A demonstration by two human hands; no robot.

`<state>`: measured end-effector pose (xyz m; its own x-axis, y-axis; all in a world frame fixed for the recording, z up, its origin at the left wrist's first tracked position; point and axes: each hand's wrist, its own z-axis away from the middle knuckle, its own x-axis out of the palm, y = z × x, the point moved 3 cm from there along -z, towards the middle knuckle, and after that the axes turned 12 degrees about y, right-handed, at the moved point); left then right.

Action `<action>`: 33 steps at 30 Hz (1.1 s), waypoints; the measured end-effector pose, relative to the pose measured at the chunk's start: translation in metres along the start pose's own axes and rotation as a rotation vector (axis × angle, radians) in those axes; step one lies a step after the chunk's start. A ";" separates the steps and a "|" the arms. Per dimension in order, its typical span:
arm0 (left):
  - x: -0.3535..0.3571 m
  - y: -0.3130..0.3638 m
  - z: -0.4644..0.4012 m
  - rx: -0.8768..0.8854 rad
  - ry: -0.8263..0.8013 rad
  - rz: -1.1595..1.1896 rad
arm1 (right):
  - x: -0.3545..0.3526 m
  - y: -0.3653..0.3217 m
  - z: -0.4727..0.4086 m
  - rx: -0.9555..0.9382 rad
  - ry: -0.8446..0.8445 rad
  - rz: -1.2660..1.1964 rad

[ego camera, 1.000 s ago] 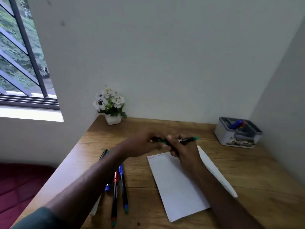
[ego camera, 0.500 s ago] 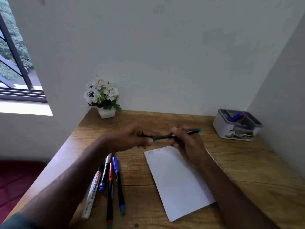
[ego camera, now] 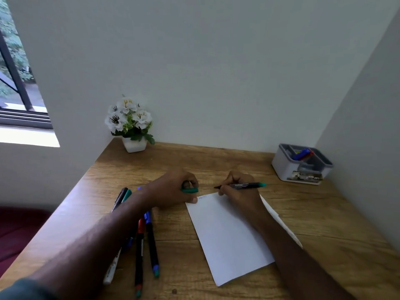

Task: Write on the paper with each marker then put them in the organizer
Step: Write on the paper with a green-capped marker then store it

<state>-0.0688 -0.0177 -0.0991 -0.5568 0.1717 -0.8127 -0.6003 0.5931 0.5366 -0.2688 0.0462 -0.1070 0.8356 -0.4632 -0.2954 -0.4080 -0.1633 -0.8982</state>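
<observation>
Right hand (ego camera: 237,191): fingers pinch an uncapped green marker (ego camera: 242,185), tip just above the paper's top edge
Left hand (ego camera: 173,191): curled round the green cap (ego camera: 190,190), resting at the paper's top left corner
Paper (ego camera: 227,234): flat on the wooden desk (ego camera: 324,224), faint writing at top
Spare markers (ego camera: 149,241): under the left forearm
Organizer (ego camera: 302,163): far right corner, holding two markers
Flower pot (ego camera: 133,124): back left corner

On the desk (ego camera: 324,224), markers (ego camera: 149,241) lie left of the paper (ego camera: 227,241); the organizer (ego camera: 302,163) stands far right, flowerpot (ego camera: 134,145) far left.
</observation>
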 end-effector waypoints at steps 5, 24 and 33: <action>0.001 -0.006 0.000 -0.025 0.036 0.039 | 0.006 0.000 0.003 0.068 -0.033 0.107; 0.001 -0.003 -0.001 -0.062 0.009 0.080 | 0.009 0.003 0.004 0.033 -0.067 0.097; 0.002 -0.003 -0.001 -0.044 0.014 0.053 | 0.011 0.006 0.002 0.020 -0.078 0.130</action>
<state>-0.0681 -0.0201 -0.1020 -0.5966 0.1909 -0.7795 -0.5940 0.5482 0.5888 -0.2611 0.0418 -0.1169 0.8026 -0.4101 -0.4332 -0.5077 -0.0882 -0.8570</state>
